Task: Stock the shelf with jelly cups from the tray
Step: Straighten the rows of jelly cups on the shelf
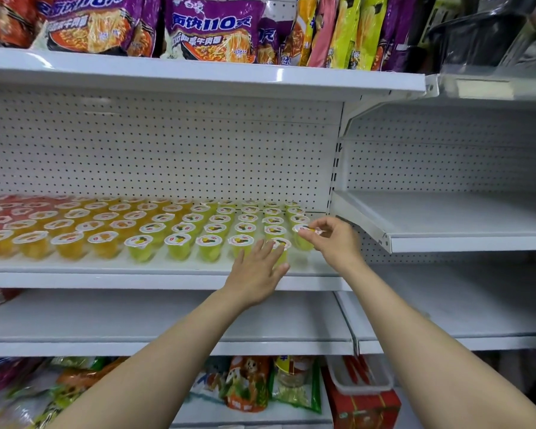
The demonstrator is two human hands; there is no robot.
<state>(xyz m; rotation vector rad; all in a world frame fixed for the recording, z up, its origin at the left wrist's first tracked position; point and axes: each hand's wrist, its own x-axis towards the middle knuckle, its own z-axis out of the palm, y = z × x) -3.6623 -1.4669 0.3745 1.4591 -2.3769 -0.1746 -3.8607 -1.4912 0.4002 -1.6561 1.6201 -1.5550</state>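
Note:
Rows of jelly cups (180, 244) fill the white middle shelf (155, 275): red at the far left, orange in the middle, yellow-green at the right. My left hand (257, 267) wraps its fingers round a yellow-green cup (281, 244) at the front of the row. My right hand (331, 239) pinches the lid edge of the rightmost yellow-green cup (302, 235), which stands on the shelf near its right end. A white tray (361, 387) sits low at the bottom right on a red box; I see no cups in it.
Noodle and snack bags (211, 29) line the top shelf. Bare white shelves (464, 230) lie to the right and one level below. Snack packets (248, 382) and a red box (365, 410) sit at the bottom.

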